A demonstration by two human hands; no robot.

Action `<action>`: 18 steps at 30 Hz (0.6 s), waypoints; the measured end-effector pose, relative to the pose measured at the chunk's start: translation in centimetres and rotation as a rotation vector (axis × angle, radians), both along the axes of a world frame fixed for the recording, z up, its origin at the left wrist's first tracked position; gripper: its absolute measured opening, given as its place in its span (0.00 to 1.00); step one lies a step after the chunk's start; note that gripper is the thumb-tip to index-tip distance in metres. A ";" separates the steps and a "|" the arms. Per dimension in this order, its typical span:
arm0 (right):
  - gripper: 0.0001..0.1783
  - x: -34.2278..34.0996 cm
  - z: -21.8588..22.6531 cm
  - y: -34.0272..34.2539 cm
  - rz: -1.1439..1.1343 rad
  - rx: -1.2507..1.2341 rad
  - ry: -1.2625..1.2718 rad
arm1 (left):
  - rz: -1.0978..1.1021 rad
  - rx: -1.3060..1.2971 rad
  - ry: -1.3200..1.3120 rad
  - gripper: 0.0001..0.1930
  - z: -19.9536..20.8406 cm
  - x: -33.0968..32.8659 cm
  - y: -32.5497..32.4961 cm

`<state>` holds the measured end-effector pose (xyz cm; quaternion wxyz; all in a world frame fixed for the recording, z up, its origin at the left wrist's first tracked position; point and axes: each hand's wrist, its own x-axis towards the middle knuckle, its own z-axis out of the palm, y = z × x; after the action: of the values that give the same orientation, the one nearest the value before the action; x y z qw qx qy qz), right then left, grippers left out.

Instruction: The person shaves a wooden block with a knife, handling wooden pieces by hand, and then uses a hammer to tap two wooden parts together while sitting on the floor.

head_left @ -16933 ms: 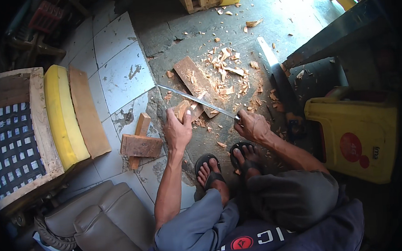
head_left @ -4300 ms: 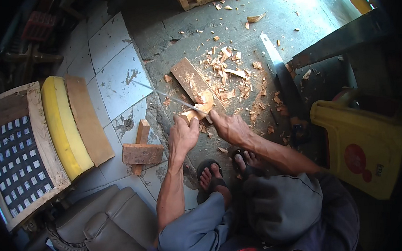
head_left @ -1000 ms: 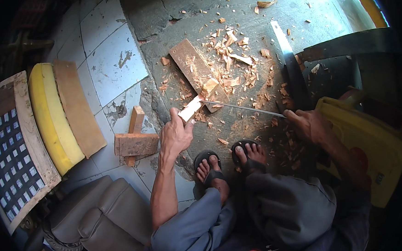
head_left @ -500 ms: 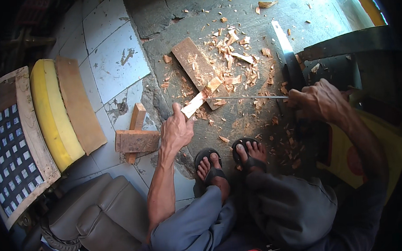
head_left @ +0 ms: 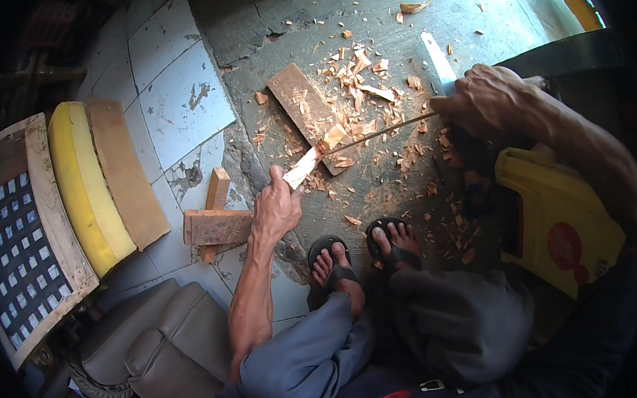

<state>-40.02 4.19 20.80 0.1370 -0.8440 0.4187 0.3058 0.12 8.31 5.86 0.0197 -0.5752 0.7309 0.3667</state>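
Note:
My left hand is closed around the near end of a pale carved wood piece. The far end of this piece rests on a brown board that lies on the floor. At the right, my right hand is wrapped round the end of a long thin metal tool, seen edge-on, so I cannot tell its exact kind. Its far end lies across the narrowed middle of the wood piece. The grip of the tool is hidden in my fingers.
Wood chips litter the floor around the board. A silver blade lies beyond my right hand. Crossed wood blocks are left of my left hand. A yellow case stands at right, a grey cushioned seat at lower left.
My right hand has moved up and away, tilting the tool so its held end sits higher. The yellow case shows more now. My left hand and the wood piece have barely moved.

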 end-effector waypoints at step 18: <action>0.09 8.3 -9.9 19.8 -0.923 0.107 -0.588 | 0.274 -0.011 -0.028 0.26 1.0 -2.4 0.9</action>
<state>-31.74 23.94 10.92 0.4109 -0.6143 0.6735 -0.0136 -2.25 9.22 6.83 -0.0233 -0.6749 0.6471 0.3539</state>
